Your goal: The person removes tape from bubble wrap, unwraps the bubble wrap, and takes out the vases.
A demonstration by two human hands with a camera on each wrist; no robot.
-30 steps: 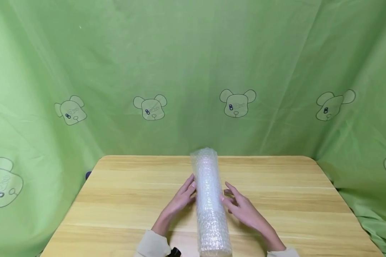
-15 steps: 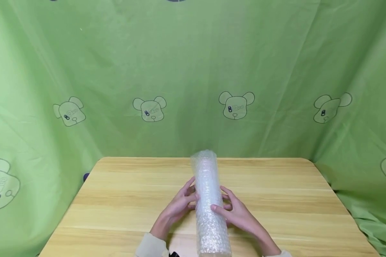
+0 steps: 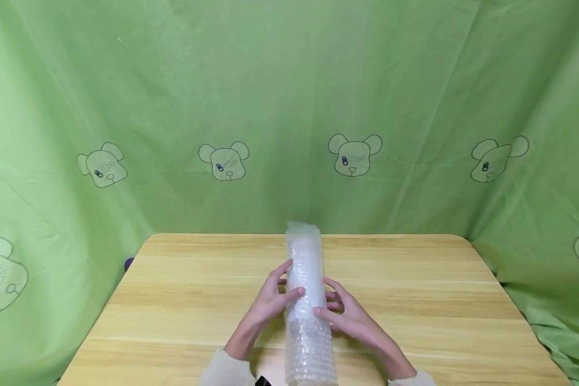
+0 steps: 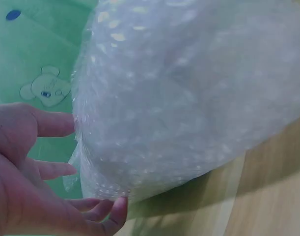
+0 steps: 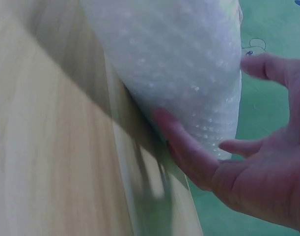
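Observation:
A roll of clear bubble wrap (image 3: 310, 348) lies lengthwise on the wooden table, its far end near the back edge. My left hand (image 3: 267, 303) holds its left side, thumb on top and fingers down along the side. Opposite, a little nearer to me, my right hand (image 3: 352, 317) holds the right side, thumb also on top. In the left wrist view the bubble wrap (image 4: 184, 93) fills much of the picture, with fingertips at its edge. The right wrist view shows fingers (image 5: 184, 145) reaching along the roll's underside. The roll's near end is cut off below.
The wooden table (image 3: 415, 289) has rounded back corners. A green curtain (image 3: 280, 96) with printed bear heads hangs behind it and at both sides. Something small and dark blue (image 3: 128, 264) shows at the left table edge. A black object (image 3: 262, 381) sits by the left cuff.
The right thumb has come onto the top of the roll, then the left thumb too. The roll has shifted slightly left and its far end now leans less to the right.

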